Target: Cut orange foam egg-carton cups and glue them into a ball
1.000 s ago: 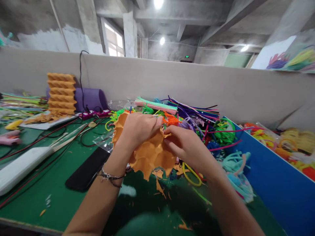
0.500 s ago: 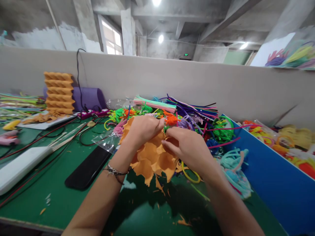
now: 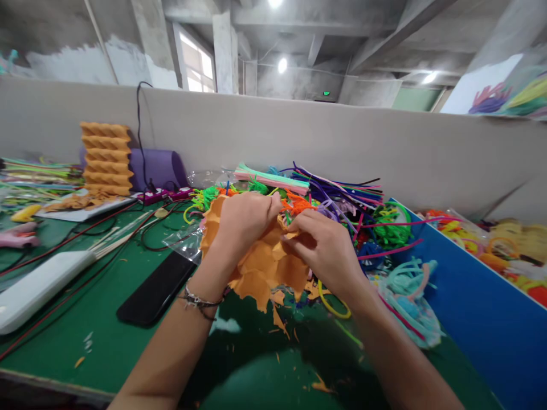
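Note:
Above the green table, both hands hold an orange egg-carton-like sheet (image 3: 267, 263) with moulded bumps and ragged lower edges. My left hand (image 3: 248, 219) is closed over its upper part. My right hand (image 3: 325, 239) pinches its upper right edge between thumb and fingers. The left hand's palm side and some fingertips are hidden. Torn orange scraps (image 3: 278, 319) lie on the table below the sheet. Just behind the hands is a heap of pipe cleaners, with an orange bunch (image 3: 297, 202) nearest the right fingers.
A black phone-like slab (image 3: 156, 290) and a white elongated device (image 3: 47, 287) lie to the left. An orange bumpy stack (image 3: 106, 159) stands at the back left. A blue panel (image 3: 461, 307) borders the right side; bundled pipe cleaners (image 3: 273, 179) lie at the back.
The orange sheet has tipped and shifted slightly up and left. My left hand has moved a little left, and my right hand has shifted its pinch along the upper edge.

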`<act>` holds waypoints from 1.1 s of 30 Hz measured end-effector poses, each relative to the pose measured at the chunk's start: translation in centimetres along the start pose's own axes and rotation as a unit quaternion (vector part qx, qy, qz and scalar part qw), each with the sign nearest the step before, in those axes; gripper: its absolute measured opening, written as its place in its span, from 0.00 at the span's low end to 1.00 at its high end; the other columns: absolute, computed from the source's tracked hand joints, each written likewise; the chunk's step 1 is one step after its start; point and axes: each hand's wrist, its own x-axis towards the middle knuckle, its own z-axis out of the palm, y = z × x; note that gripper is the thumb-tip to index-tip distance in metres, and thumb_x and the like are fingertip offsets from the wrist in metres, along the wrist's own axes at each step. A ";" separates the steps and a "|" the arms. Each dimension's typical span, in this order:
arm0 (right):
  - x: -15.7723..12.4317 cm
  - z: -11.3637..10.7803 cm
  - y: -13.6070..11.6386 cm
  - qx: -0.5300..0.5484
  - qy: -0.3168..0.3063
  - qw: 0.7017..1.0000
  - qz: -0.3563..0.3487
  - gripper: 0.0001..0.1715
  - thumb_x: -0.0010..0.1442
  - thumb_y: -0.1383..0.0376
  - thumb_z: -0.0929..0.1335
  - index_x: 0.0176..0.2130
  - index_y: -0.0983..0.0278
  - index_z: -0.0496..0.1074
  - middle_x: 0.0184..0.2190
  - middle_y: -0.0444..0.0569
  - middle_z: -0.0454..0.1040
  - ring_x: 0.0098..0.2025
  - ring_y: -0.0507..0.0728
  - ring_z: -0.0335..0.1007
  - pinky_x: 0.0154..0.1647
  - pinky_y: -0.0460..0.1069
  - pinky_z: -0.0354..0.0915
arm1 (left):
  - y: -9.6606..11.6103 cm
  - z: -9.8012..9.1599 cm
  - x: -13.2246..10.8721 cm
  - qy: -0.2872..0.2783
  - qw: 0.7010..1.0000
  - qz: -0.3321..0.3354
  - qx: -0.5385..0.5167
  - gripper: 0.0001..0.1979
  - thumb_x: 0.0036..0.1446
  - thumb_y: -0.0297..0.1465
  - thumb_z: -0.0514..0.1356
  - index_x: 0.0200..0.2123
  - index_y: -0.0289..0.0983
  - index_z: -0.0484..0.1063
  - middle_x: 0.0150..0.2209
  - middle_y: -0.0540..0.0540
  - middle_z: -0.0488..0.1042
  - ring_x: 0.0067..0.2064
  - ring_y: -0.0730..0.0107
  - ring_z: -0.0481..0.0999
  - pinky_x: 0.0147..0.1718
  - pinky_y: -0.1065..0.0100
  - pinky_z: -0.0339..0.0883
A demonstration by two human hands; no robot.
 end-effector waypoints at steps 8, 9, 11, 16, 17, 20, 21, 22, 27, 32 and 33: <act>0.4 -0.4 1.0 0.145 -0.004 0.988 -0.056 0.09 0.53 0.71 0.65 0.23 0.63 0.62 0.23 0.41 0.64 0.27 0.49 0.60 0.29 0.45 0.56 | -0.4 -0.8 -0.2 0.013 0.999 0.013 -0.038 0.26 0.57 0.35 0.45 0.11 0.34 0.69 0.13 0.46 0.65 0.17 0.73 0.60 0.18 0.70 0.38; 0.4 -0.3 1.0 0.145 -0.001 0.987 -0.063 0.09 0.53 0.71 0.65 0.23 0.63 0.62 0.23 0.41 0.64 0.27 0.49 0.60 0.29 0.45 0.56 | -0.4 -0.8 -0.1 0.016 0.999 0.010 -0.041 0.26 0.57 0.34 0.45 0.11 0.34 0.68 0.12 0.47 0.64 0.17 0.73 0.58 0.18 0.71 0.38; 0.3 -0.3 0.9 0.145 0.003 0.986 -0.081 0.09 0.53 0.72 0.65 0.23 0.63 0.62 0.24 0.42 0.65 0.27 0.49 0.60 0.30 0.46 0.57 | -0.4 -0.7 -0.1 0.021 0.999 0.003 -0.045 0.26 0.56 0.34 0.45 0.10 0.35 0.66 0.12 0.47 0.63 0.16 0.74 0.56 0.18 0.71 0.38; 0.4 -1.0 1.4 0.174 -0.034 0.984 -0.034 0.06 0.52 0.68 0.66 0.24 0.63 0.64 0.24 0.42 0.66 0.28 0.49 0.62 0.31 0.46 0.59 | -0.5 -0.4 -0.1 0.023 0.998 0.015 -0.063 0.26 0.56 0.35 0.46 0.08 0.35 0.61 0.11 0.49 0.60 0.15 0.74 0.54 0.18 0.70 0.38; 0.5 -1.3 1.6 0.204 -0.060 0.977 0.004 0.05 0.51 0.66 0.67 0.27 0.63 0.65 0.25 0.42 0.66 0.28 0.50 0.62 0.31 0.46 0.60 | -0.5 -0.3 -0.2 0.035 0.997 0.017 -0.067 0.26 0.56 0.35 0.46 0.08 0.35 0.60 0.11 0.49 0.60 0.15 0.74 0.55 0.17 0.70 0.38; 0.5 -1.5 2.0 0.320 -0.132 0.932 0.103 0.14 0.48 0.62 0.69 0.37 0.62 0.65 0.31 0.43 0.69 0.32 0.51 0.66 0.32 0.46 0.62 | -0.8 -0.3 -0.5 0.109 0.992 0.013 -0.063 0.27 0.58 0.35 0.44 0.09 0.36 0.60 0.11 0.48 0.60 0.15 0.75 0.57 0.17 0.70 0.38; 0.5 -1.3 2.1 0.346 -0.136 0.920 0.121 0.15 0.48 0.62 0.68 0.37 0.62 0.65 0.32 0.43 0.69 0.34 0.52 0.66 0.32 0.47 0.63 | -0.9 -0.4 -0.6 0.134 0.989 0.013 -0.058 0.27 0.59 0.35 0.44 0.09 0.36 0.61 0.11 0.48 0.61 0.15 0.75 0.57 0.17 0.69 0.38; 0.5 -1.1 2.1 0.362 -0.128 0.913 0.137 0.14 0.48 0.62 0.68 0.37 0.62 0.66 0.32 0.43 0.69 0.34 0.52 0.66 0.32 0.47 0.63 | -0.9 -0.4 -0.7 0.152 0.987 0.017 -0.056 0.27 0.59 0.35 0.44 0.09 0.36 0.61 0.11 0.48 0.61 0.15 0.75 0.58 0.17 0.69 0.38; 0.5 0.0 1.2 0.351 -0.101 0.912 0.188 0.08 0.46 0.63 0.67 0.29 0.64 0.65 0.25 0.41 0.65 0.28 0.49 0.62 0.29 0.45 0.60 | -0.8 0.1 -0.8 0.175 0.981 0.029 -0.073 0.26 0.59 0.35 0.44 0.10 0.36 0.60 0.11 0.49 0.62 0.15 0.76 0.58 0.17 0.69 0.40; 0.4 -0.2 0.6 0.337 -0.068 0.928 0.146 0.04 0.47 0.66 0.64 0.27 0.63 0.62 0.23 0.40 0.62 0.27 0.49 0.59 0.27 0.45 0.57 | -0.7 0.8 -0.5 0.176 0.975 0.026 -0.136 0.26 0.58 0.34 0.43 0.09 0.35 0.59 0.11 0.49 0.61 0.15 0.77 0.57 0.17 0.70 0.42; 0.4 -0.3 0.6 0.330 -0.058 0.933 0.129 0.02 0.47 0.67 0.63 0.26 0.63 0.62 0.23 0.40 0.62 0.26 0.49 0.58 0.27 0.45 0.56 | -0.7 0.8 -0.5 0.167 0.974 0.027 -0.153 0.26 0.58 0.34 0.44 0.09 0.35 0.59 0.11 0.49 0.61 0.15 0.77 0.57 0.17 0.71 0.43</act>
